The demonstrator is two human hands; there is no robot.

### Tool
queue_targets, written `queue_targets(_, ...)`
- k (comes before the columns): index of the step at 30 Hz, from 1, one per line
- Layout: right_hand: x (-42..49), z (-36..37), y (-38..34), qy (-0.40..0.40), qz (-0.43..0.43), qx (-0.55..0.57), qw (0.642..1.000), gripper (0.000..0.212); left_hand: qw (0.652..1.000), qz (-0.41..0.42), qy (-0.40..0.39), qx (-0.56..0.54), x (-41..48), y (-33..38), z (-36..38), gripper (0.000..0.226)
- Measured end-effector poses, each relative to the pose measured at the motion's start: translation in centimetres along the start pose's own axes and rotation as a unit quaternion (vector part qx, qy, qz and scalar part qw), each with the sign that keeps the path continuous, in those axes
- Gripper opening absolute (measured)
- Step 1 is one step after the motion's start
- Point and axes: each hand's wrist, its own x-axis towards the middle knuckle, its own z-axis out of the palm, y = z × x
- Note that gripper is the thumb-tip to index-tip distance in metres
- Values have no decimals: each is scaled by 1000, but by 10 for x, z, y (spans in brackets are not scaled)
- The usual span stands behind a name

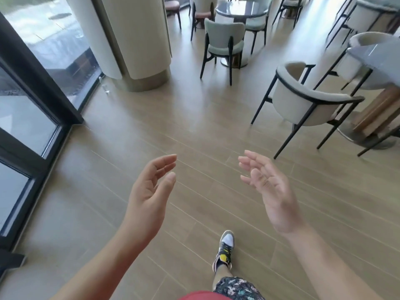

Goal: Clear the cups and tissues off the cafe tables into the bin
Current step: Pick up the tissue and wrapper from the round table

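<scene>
Both hands empty. Left hand and right hand are held out over the floor, palms facing each other, fingers loosely spread, gripping nothing.

No cups or tissues in view, no bin either. Round dark surface far ahead looks bare from here, too far to be sure. Second surface at right edge is only partly in frame, nothing visible on the part shown. Small clear object on the floor by the column: could be a cup, too small to tell.

Handling guess, from the task alone:
- cups: likely light and thin-walled, so they crush easily. Wrap fingers round mid-wall, not the rim. Keep upright in case of dregs. Condensation could make them slippery.
- tissues: soft, near weightless, no fixed shape. Pinch or scoop into a wad; may be damp and stick to the surface.
- one hand per item type looks workable, as both are free.
</scene>
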Motion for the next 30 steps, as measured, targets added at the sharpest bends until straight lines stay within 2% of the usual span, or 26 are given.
queue_targets(6, 147, -60, 1, 14, -17, 6, 1000, 73, 999, -10, 19, -43, 138, 5, 71, 35)
queue_targets(10, 234, -94, -6, 16, -32, 9, 999, 57, 998, -1, 13, -54, 217, 11, 112, 34)
queue_targets(16, 343, -127, -4, 24, -41, 7, 999, 52, 997, 12, 24, -67, 325, 6, 155, 34)
queue_targets(21, 439, -147, 12, 46, -47, 2, 998, 60, 997, 21, 16, -67, 427, -15, 182, 32)
queue_targets(27, 580, -161, 39, 69, -42, -13, 997, 49, 998, 24, -3, -64, 579, -39, 208, 33)
queue_targets(30, 656, -169, 41, 101, -40, -9, 994, 59, 998, 23, -21, -61, 666, -40, 220, 33)
